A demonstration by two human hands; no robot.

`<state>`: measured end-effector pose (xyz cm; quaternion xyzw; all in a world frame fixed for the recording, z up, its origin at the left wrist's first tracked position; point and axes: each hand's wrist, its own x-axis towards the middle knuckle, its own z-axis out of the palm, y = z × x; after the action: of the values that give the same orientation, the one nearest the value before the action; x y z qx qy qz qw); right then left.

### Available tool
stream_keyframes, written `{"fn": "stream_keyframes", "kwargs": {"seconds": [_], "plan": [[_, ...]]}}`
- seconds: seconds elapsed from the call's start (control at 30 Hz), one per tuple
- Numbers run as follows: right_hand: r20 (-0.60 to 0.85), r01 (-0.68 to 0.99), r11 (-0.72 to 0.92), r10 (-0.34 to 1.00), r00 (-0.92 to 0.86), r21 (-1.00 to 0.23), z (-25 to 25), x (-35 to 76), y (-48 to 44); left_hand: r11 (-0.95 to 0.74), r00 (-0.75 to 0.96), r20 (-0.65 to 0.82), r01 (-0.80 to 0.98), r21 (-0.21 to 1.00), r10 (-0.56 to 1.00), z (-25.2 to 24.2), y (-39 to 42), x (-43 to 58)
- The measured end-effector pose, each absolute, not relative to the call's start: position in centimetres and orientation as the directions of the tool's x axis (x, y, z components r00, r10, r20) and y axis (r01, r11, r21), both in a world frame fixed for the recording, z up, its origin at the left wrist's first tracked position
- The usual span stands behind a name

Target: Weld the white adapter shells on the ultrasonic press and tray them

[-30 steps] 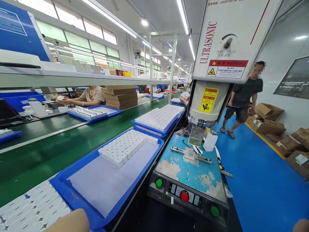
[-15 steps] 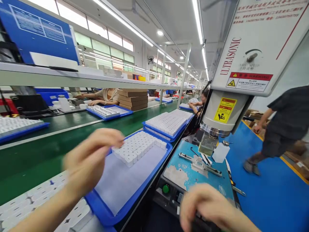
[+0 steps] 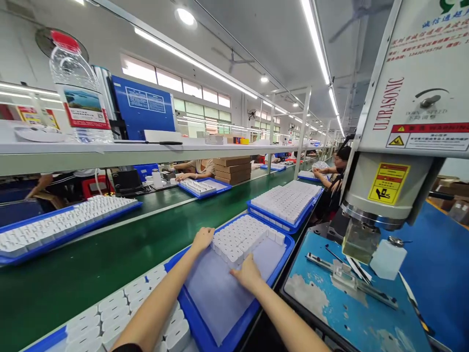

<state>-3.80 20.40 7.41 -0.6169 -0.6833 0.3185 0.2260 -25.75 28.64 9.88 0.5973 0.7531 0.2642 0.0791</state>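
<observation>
A block of small white plastic housings [image 3: 240, 234] stands in rows on a white sheet [image 3: 223, 293] in a blue tray [image 3: 289, 244]. My left hand [image 3: 203, 238] is against the block's left side, its fingertips at the outer row and partly hidden. My right hand [image 3: 249, 275] is at the near end of the block. Its thumb and forefinger are apart, by the closest housing. Neither hand appears to lift anything. More white housings [image 3: 113, 310] lie in the foreground, partly covered by my left forearm.
On the right stands an ultrasonic machine [image 3: 388, 190] above a blue plate with a metal fixture [image 3: 346, 278] and a white bottle [image 3: 388, 258]. Further filled trays [image 3: 287, 200] line the green conveyor belt [image 3: 161, 230]. A shelf [image 3: 146, 155] crosses above it. Co-workers sit beyond.
Both hands were raised and apart, the right one in front of the machine. Now they have come down to the housings in the tray. The view has swung left.
</observation>
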Motion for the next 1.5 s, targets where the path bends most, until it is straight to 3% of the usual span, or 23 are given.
{"fn": "stream_keyframes", "kwargs": {"seconds": [0.3, 0.8, 1.13, 1.5], "plan": [[-0.089, 0.748, -0.02, 0.995, -0.052, -0.663, 6.4, -6.1, 21.6, 0.149, -0.229, 0.182, 0.917, 0.371, 0.956, 7.2, 31.1, -24.5], [-0.052, 0.78, 0.098, 0.985, -0.164, -0.619, 6.1, -6.7, 21.5, 0.167, -0.223, 0.24, 0.958, 0.232, 0.945, 5.7, 30.8, -23.7], [-0.083, 0.818, 0.168, 0.964, -0.254, -0.55, 7.2, -7.3, 22.5, 0.195, -0.253, 0.204, 0.943, 0.269, 0.946, 5.6, 30.1, -22.8], [-0.049, 0.802, 0.157, 0.973, -0.226, -0.577, 6.8, -7.8, 21.9, 0.307, -0.363, 0.115, 0.89, 0.337, 0.925, 6.2, 28.8, -21.6]]}}
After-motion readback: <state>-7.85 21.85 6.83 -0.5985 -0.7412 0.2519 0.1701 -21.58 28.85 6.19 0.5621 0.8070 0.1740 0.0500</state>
